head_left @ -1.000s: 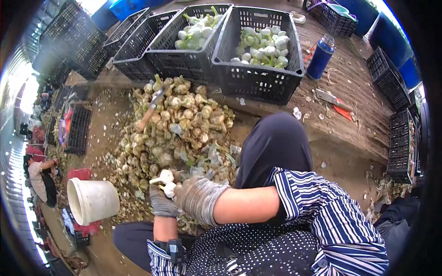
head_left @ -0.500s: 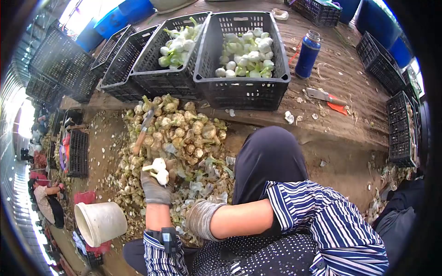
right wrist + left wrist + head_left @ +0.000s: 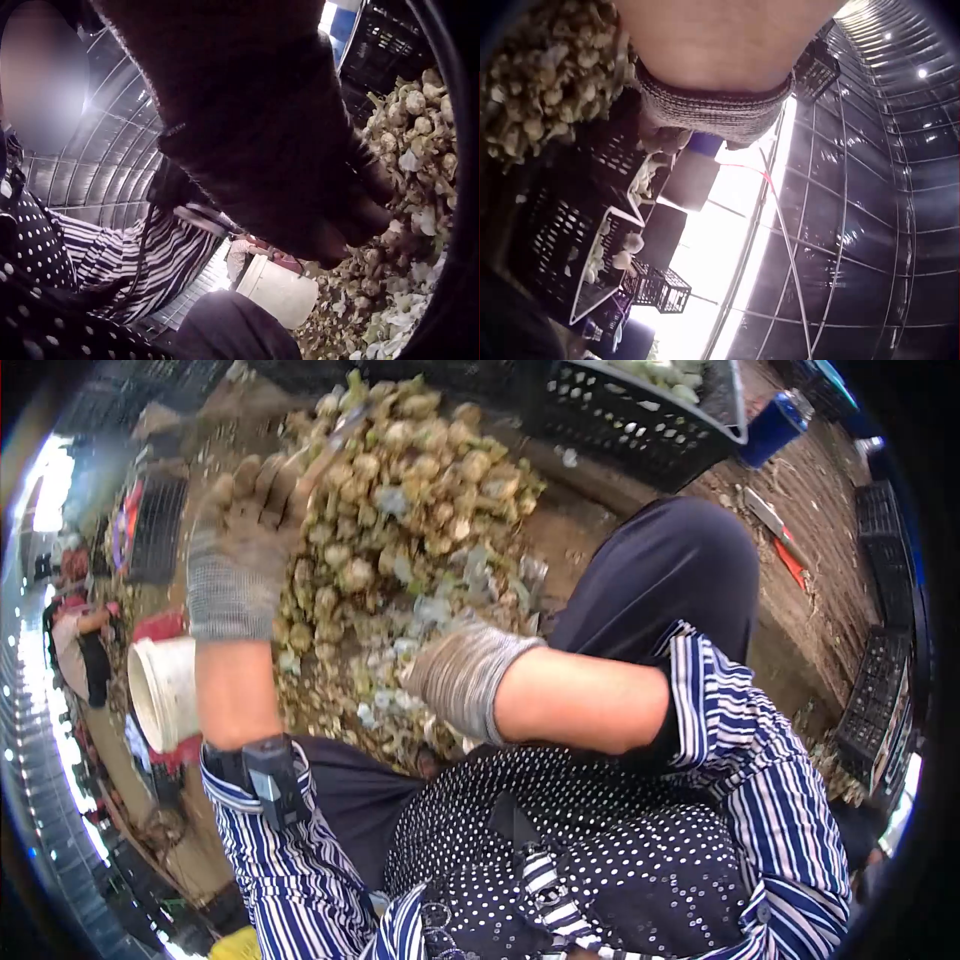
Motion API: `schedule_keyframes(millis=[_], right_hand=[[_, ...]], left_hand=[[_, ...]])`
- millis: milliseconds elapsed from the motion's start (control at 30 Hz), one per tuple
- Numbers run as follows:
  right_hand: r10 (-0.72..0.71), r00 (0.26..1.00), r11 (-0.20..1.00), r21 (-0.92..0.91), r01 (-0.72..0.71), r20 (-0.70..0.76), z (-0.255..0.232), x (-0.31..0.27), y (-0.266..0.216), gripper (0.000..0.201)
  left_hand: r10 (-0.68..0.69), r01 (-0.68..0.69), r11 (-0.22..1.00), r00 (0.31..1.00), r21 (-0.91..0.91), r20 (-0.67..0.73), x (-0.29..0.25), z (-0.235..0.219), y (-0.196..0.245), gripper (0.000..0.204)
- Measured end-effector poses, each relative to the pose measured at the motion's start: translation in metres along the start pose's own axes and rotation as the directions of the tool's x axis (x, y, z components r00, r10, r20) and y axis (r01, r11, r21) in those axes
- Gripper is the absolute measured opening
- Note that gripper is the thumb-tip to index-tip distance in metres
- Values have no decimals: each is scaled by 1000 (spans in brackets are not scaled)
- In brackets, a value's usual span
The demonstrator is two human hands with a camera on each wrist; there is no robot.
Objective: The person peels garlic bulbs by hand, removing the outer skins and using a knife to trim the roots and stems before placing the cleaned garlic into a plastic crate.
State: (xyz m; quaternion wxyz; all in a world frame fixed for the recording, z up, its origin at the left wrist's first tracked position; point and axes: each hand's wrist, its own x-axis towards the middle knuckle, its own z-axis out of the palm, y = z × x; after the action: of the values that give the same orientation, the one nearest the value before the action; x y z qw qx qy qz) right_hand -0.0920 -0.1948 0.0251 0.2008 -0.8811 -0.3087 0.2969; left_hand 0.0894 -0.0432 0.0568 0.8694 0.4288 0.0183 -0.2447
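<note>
My left hand (image 3: 240,550), in a grey knit glove, is raised at the left edge of the garlic pile (image 3: 400,490), fingers extended and nothing in them. Beside its fingertips a knife (image 3: 347,426) lies on the pile. Two white trimmed garlic bulbs (image 3: 633,241) show over a black crate (image 3: 555,259) in the left wrist view, apart from the hand. My right hand (image 3: 465,675), also gloved, is low over the peelings (image 3: 430,610) near my lap. Its fingers are mostly hidden in the head view and dark in the right wrist view; I cannot tell what they hold.
A black crate (image 3: 640,435) with trimmed garlic stands behind the pile. A blue bottle (image 3: 775,430) and a second knife (image 3: 770,525) with an orange-red handle are on the boards to the right. At the left are a white bucket (image 3: 165,690) and another person (image 3: 80,650).
My left hand has let go of the two garlic bulbs and swung up and left, fingers opened. The right hand stays low near the lap. The head view has tilted downward.
</note>
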Motion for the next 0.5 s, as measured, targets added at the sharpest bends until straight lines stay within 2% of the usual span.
schedule_keyframes(millis=[33,67,100,133,200,233,267,333,367,400,467,500], right_hand=[[3,999,1000,-12,-2,32,-2,-1,-1,26],[7,998,1000,-29,-6,64,-5,1,-2,27],[38,991,997,-71,-29,128,3,15,-1,26],[69,988,994,-89,-57,140,9,23,-2,26],[31,975,975,-222,19,219,17,46,-3,28],[135,972,987,-111,-115,192,38,70,9,36],[173,970,984,-67,-164,169,36,77,9,44],[344,913,936,-7,-351,220,30,95,12,45],[322,934,946,-99,-309,157,57,109,35,41],[353,922,926,-196,-322,158,57,123,38,37],[475,862,879,-125,-459,178,72,157,60,34],[469,863,882,-140,-449,185,68,165,58,34]], left_hand=[[7,-8,1000,999,-12,-36,-21,-18,0,43],[27,-26,999,998,27,-65,-44,-36,0,35],[49,-43,997,995,65,-87,-65,-40,0,27],[65,-60,997,992,50,-108,-82,-47,-1,27],[72,-75,997,993,-26,-91,-106,-75,-7,20],[22,-49,990,981,-131,-195,-114,-76,-9,19],[35,-68,986,976,-153,-213,-122,-79,-8,19],[28,-48,988,990,-144,-135,-137,-86,-2,22],[43,-69,979,990,-193,-135,-150,-83,-3,23],[54,-85,975,987,-205,-152,-158,-96,3,23],[99,-112,961,993,-255,-62,-175,-126,11,25],[78,-82,955,997,-285,-27,-180,-144,16,36]])
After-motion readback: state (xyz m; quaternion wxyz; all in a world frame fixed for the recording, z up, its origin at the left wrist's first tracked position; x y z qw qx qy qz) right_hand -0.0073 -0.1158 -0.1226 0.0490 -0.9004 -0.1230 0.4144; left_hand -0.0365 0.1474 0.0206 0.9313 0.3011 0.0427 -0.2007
